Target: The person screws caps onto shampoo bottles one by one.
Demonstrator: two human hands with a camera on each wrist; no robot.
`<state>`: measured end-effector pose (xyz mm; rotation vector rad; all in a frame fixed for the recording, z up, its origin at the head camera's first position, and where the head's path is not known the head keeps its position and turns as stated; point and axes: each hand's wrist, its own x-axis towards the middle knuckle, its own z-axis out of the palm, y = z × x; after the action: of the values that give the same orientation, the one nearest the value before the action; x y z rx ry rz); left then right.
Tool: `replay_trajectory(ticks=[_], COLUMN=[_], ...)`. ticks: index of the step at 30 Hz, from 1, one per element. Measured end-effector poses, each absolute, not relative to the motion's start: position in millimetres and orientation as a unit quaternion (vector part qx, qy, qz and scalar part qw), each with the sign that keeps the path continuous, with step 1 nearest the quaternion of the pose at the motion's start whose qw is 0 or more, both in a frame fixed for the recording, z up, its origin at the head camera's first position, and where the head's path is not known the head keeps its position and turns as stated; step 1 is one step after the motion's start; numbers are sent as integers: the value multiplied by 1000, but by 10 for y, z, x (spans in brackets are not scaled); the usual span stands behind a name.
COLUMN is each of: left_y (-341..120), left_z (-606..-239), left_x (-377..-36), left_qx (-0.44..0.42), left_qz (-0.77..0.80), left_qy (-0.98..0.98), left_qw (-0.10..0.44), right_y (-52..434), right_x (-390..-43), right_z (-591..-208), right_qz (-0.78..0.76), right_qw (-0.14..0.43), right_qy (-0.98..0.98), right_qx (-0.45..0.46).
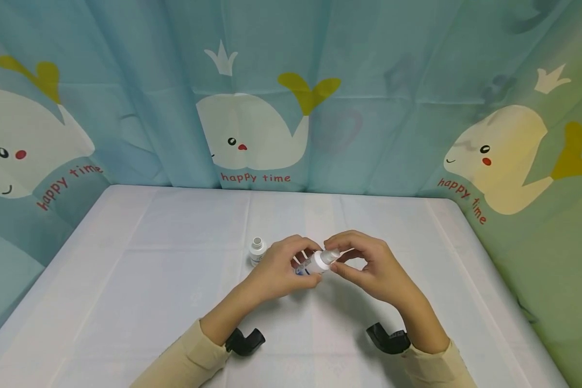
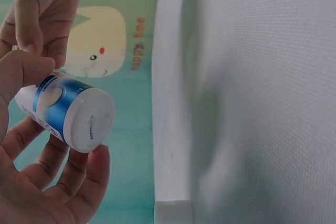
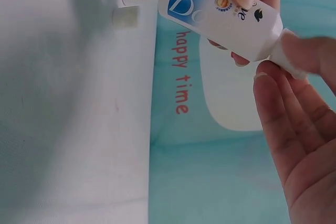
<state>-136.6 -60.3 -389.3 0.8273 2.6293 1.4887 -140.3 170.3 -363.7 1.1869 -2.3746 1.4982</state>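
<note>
My left hand grips a small white Dove bottle with a blue band, tilted so that its top points up and right. In the left wrist view the flat base of this bottle faces the camera. With thumb and fingertips my right hand pinches the pale cap at the bottle's top. Beside the left hand a second white Dove bottle stands upright on the table, its narrow neck uncovered. The left hand hides part of that bottle in the head view.
A white cloth covers the table. Behind it and at both sides hangs a blue-green curtain printed with whales. Black wrist mounts stick out from both sleeves. A small pale block shape shows near the standing bottle in the right wrist view.
</note>
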Motion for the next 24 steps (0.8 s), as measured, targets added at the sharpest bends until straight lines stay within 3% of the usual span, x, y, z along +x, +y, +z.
replay_trajectory(ticks=[24], left_y=[-592], left_z=[-3895], left_x=[-1348], left_qx=[267], left_qz=[464], left_qy=[844], left_qw=[17], right_y=[1694], right_x=[-1392], right_z=[-3646], right_qz=[470], right_qw=[48], right_qy=[-796], right_qx=[377])
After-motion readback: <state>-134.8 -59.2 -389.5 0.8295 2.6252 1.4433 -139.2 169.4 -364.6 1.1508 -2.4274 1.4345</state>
